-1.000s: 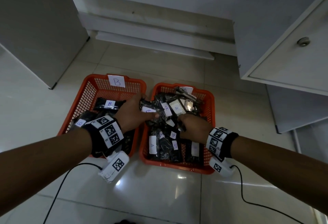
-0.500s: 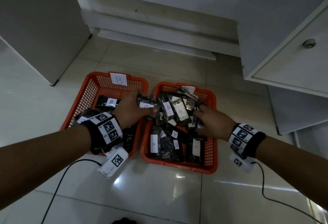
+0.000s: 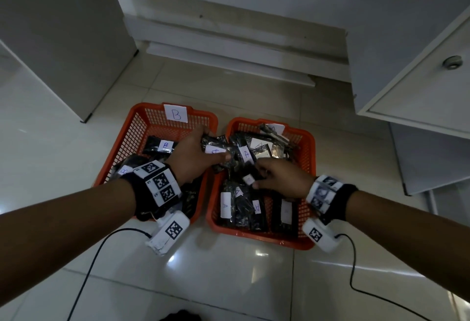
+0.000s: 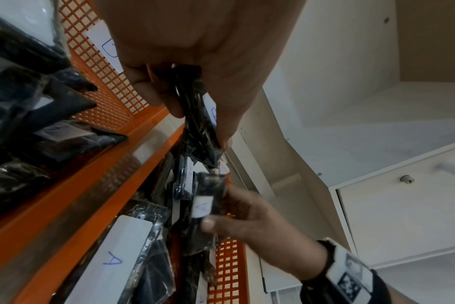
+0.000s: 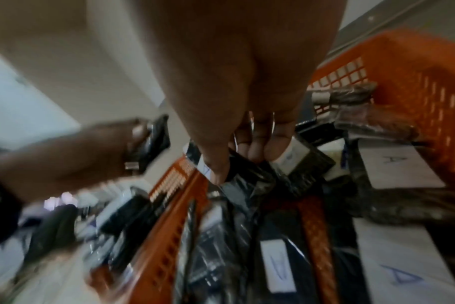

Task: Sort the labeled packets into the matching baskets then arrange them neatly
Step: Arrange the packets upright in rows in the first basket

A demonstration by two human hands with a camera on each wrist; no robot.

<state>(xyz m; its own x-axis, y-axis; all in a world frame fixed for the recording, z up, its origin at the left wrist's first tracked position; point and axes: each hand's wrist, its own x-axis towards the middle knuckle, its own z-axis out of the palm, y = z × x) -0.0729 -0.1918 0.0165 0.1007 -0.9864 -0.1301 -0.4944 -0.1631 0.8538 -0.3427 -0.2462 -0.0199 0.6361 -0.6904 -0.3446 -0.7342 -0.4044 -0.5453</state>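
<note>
left hand [image 3: 195, 152] pinched black crinkly plastic packet with white label [image 3: 216, 145] over seam between orange mesh plastic baskets, b-tagged basket [image 3: 142, 122] at 9 o'clock. right hand [image 3: 279, 178] pinched small a-labelled black packet [image 4: 208, 197] inside right basket [image 3: 309, 147]. sorting step underway; next likely drop each into matching basket.

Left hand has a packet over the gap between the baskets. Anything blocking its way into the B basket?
Nothing visible. The left hand grips the packet above the rims, and the B basket is open-topped with bare mesh floor at its far end.
</note>
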